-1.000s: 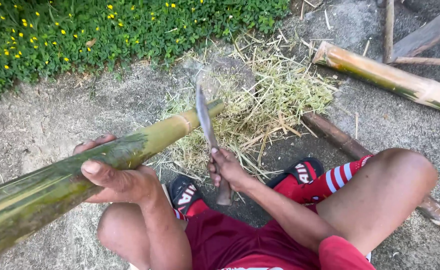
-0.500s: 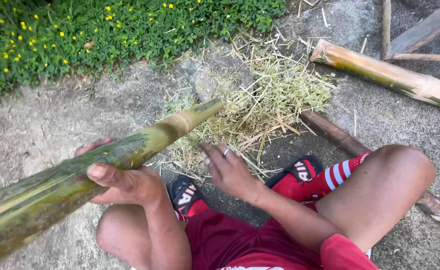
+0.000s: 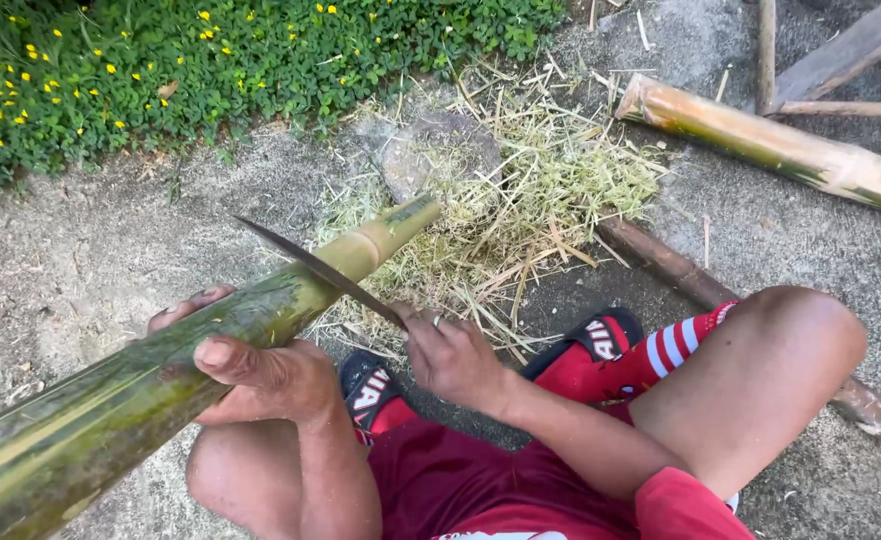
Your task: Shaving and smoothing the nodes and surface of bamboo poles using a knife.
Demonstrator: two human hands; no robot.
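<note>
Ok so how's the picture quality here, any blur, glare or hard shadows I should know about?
Head view: soft, even daylight with no hard shadows or glare; the bamboo pole and both hands look sharp; the knife blade is only slightly soft along its edge; the near end of the pole at bottom left looms large from the wide lens.

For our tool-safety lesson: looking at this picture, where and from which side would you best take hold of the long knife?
Grip the long knife by its handle, the end nearest the person's body, where the right hand already closes around it. Come from the handle end, behind the blade: the bare metal slants up-left across the green bamboo pole, which the left hand steadies, so that side offers only edge and tip.
</note>
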